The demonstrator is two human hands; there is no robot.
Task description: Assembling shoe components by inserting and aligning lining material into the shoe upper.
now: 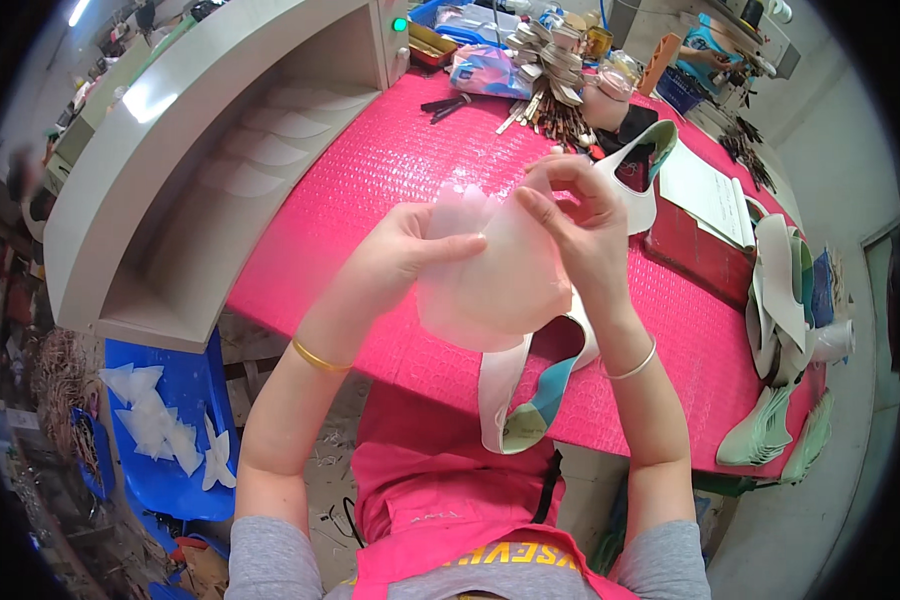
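Observation:
In front of me, above the pink-covered table (320, 215), I hold up a thin translucent white sheet piece (490, 285) with a scalloped upper edge. My left hand (405, 245) is closed on its left side, thumb across the front. Near the upper right edge, my right hand (580, 205) pinches it between thumb and fingers. Behind and below the sheet, a white shoe upper with teal lining (540, 405) lies at the table's front edge, partly hidden. A second white shoe upper (642, 205) rests beyond my right hand.
A white machine housing (90, 230) stands left, with curved translucent pieces (270, 148) inside. More pieces (155, 425) lie on a blue chair (195, 490). A notepad (705, 195) sits on a red box (700, 255). Stacked shoe parts (775, 290) line the right edge; strips (550, 65) clutter the back.

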